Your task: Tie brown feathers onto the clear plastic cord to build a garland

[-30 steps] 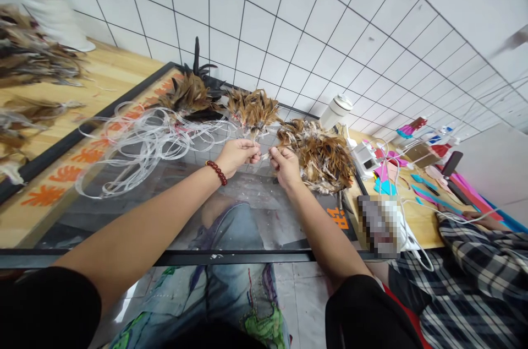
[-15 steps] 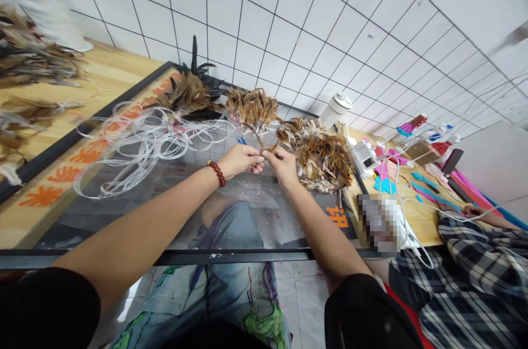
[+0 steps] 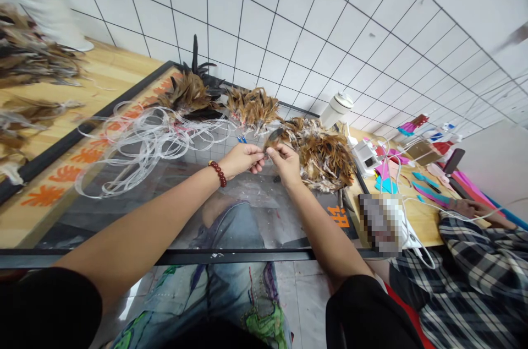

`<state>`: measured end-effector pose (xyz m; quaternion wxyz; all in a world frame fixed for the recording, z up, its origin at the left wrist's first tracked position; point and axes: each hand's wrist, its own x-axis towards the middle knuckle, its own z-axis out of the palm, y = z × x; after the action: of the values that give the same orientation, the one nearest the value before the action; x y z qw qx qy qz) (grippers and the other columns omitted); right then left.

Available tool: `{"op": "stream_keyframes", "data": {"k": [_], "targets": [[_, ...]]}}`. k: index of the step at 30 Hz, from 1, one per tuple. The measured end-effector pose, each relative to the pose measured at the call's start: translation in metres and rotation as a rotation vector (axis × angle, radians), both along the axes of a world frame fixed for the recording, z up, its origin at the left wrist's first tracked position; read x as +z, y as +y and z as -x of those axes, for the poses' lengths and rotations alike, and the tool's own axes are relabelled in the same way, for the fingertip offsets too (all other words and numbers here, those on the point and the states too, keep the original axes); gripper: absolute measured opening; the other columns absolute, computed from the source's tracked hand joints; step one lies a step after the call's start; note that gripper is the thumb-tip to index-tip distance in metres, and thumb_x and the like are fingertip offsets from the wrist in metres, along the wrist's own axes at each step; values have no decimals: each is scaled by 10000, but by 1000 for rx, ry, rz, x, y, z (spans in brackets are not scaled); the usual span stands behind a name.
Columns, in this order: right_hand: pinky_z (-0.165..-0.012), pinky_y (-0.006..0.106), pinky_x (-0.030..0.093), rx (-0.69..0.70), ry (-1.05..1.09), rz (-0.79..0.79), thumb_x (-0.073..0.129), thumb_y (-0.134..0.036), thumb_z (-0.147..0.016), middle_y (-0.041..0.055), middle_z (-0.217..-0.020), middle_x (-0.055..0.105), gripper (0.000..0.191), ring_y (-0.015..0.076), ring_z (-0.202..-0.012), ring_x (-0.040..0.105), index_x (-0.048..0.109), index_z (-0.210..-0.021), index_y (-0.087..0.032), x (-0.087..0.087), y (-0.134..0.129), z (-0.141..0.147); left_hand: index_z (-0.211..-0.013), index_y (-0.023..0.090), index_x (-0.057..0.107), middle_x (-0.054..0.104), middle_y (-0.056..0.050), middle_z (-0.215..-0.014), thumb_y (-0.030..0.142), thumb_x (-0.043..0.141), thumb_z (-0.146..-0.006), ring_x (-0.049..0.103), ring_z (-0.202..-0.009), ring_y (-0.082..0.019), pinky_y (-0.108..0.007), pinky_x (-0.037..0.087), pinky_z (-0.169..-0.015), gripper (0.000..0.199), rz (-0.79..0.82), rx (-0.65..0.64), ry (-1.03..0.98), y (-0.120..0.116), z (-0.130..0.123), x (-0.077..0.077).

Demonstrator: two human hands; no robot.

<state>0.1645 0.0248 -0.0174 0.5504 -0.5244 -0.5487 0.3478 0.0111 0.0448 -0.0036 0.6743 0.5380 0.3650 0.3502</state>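
My two hands meet above the dark glass top, fingertips almost touching. A small dark-tipped brown feather sticks up from where they meet. My left hand, with a red bead bracelet at its wrist, is closed in a pinch at the feather's base. Thumb and fingers of my right hand are pinched on the same feather; its lower end is hidden by the fingertips. Just right lies a heap of brown feathers. Behind the hands stand a brown feather bunch and a brown-and-black one.
Loops of clear strip lie left of my hands. A white spool and more feathers are at far left. A white cup, a power strip with cables, and a co-worker's plaid sleeve are on the right.
The brown feather pieces between my fingertips have shifted; a darker feather tip now points up and right. My right hand has moved slightly right. The co-worker's hands have come closer together.
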Motion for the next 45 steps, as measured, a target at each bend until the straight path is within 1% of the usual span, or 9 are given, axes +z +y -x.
{"op": "stream_keyframes", "data": {"k": [4,7,12,17,21,25,30,33,45], "targets": [[-679,247,416,-123,-134,-211,586,-454,-789,0,-715,582,274,132,-699,508,618,-736,-187,14,-3,-12,-733,101,631,665,-61,-715,164,617,-796,596,-511,-103,-226,482,-472,90,63,168,-55,-2,-3,3],[-695,265,424,-239,-362,-185,553,-416,-814,19,-745,616,261,153,-705,538,644,-798,-172,30,-4,-35,-750,100,621,633,-37,-664,129,559,-824,567,-480,-91,-221,467,-454,101,77,266,-74,-2,-4,4],[-832,325,420,-459,-858,-115,559,-299,-797,97,-1045,653,294,223,-932,585,644,-1053,-183,45,-11,-55,-750,97,609,590,-15,-603,95,519,-835,534,-451,-84,-210,443,-426,124,67,269,-71,-2,-4,5],[-746,317,423,-275,-1060,81,591,-417,-796,75,-918,691,213,225,-855,618,701,-839,-239,32,-14,-34,-747,98,611,589,-12,-596,94,519,-835,529,-441,-81,-204,436,-416,128,60,260,-71,-3,-5,6],[-702,318,404,-246,-1145,177,585,-324,-795,102,-937,685,138,228,-823,621,689,-806,-233,17,-10,-23,-728,104,610,588,-9,-583,90,531,-824,530,-433,-82,-203,433,-415,125,61,257,-72,-2,-5,5],[-675,286,387,-260,-961,154,513,-256,-802,70,-799,662,150,183,-732,579,654,-789,-207,9,-3,-31,-712,109,607,593,-7,-570,100,555,-812,529,-426,-81,-202,434,-421,113,64,246,-85,-1,-5,4],[-544,218,329,-94,-186,78,555,-424,-757,-51,-559,485,237,97,-522,412,556,-711,-191,3,5,-30,-698,110,606,598,-9,-570,110,577,-802,532,-422,-80,-201,434,-423,107,67,244,-92,-2,-6,4],[-497,209,276,40,83,120,615,-475,-718,-60,-531,453,299,77,-480,361,527,-685,-191,2,4,-16,-697,101,619,629,-32,-617,106,583,-797,556,-446,-86,-209,454,-439,107,66,234,-73,-2,-7,4],[-627,225,379,57,-325,-73,617,-390,-761,-11,-764,585,203,101,-624,452,615,-807,-193,-4,-6,2,-716,111,669,542,13,-492,197,685,-732,492,-440,-74,-189,399,-432,89,-3,274,-145,2,-5,-4]]}}
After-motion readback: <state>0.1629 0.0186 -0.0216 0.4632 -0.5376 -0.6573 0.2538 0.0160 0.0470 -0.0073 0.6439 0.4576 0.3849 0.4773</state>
